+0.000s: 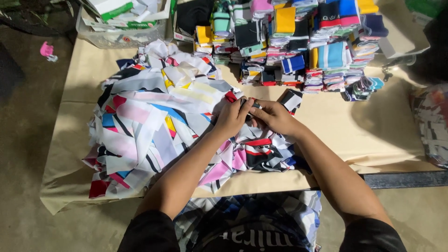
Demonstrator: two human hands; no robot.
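Observation:
My left hand point(232, 115) and my right hand point(274, 115) meet at the middle of the table, both pinching a small striped fabric piece point(253, 105) between their fingertips. Under and to the left of my hands lies a big loose heap of printed fabric pieces point(149, 126) in white, pink, blue, yellow, red and black. A black, white and red piece point(261, 148) lies just below my wrists. More printed fabric rests in my lap point(252, 219).
Folded colourful stacks point(298, 42) stand in rows at the back of the paper-covered table point(373, 126). A clear plastic bin point(116, 28) with cards sits back left. A bag of fabric point(431, 121) is at the right edge. A pink object point(46, 50) lies on the floor.

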